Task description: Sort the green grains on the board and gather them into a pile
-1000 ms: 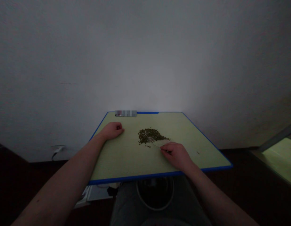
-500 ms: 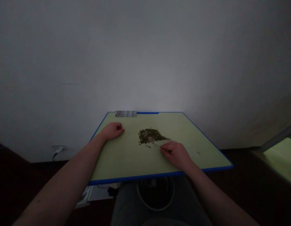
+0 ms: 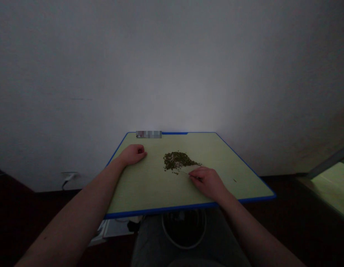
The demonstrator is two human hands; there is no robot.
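Note:
A loose heap of crumbled dried green plant matter (image 3: 177,161) lies in the middle of a pale green board (image 3: 149,187), with a few crumbs scattered at its lower edge. My right hand (image 3: 207,182) pinches a pale slip of paper (image 3: 190,169), whose far end reaches toward the heap's lower right side. Part of the slip is hidden by my fingers. My left hand (image 3: 134,154) rests on the board in a loose fist, left of the heap and not touching it.
The board has a blue edge (image 3: 160,210) and rests over my lap. A pixelated object (image 3: 148,134) lies at its far edge, and a dark speck (image 3: 234,180) sits near its right side. A wall stands behind. A white cable (image 3: 68,178) hangs low on it.
The pale slip in my right hand, seen as a thin edge half a second ago, now shows its flat face again. My left hand and the heap have not visibly moved.

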